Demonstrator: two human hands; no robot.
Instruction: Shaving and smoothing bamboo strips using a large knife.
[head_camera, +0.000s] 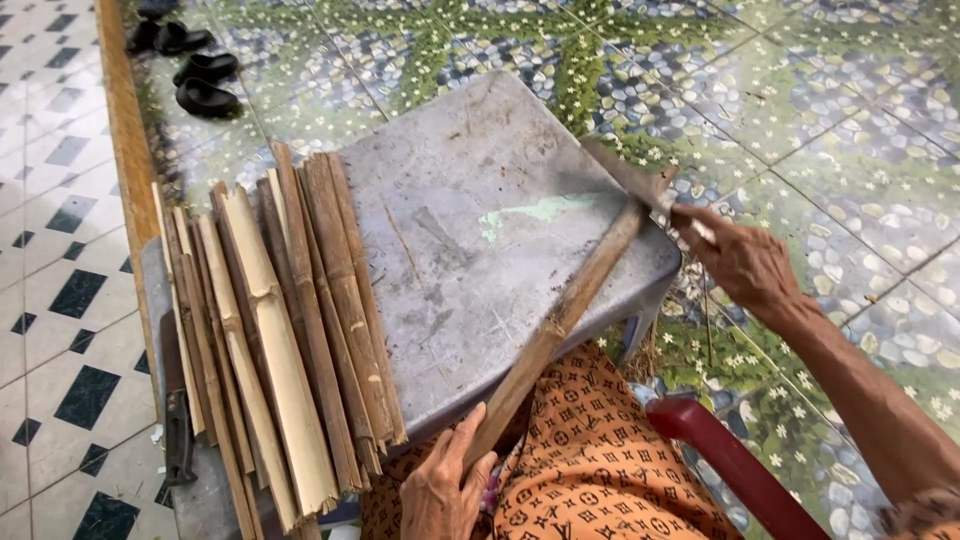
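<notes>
Head view looks straight down at a person sitting behind a battered grey metal table (480, 250). Left hand (445, 490) has its grip closed around the lower end of a long split bamboo stick (560, 325), which slants up and across the table's right corner. Right hand (745, 262) is wrapped tight on the handle of a big knife (640, 180), and the blade sits right at the top end of that stick, looks like it's touching it. Stacked on the left side of the table is a pile of split bamboo slats (285, 340), lying side by side and hanging over the near edge. Another dark knife (177, 420) lies just left of the pile. Few black sandals (195, 70) sit on the patterned tile floor (820, 120) further back.
</notes>
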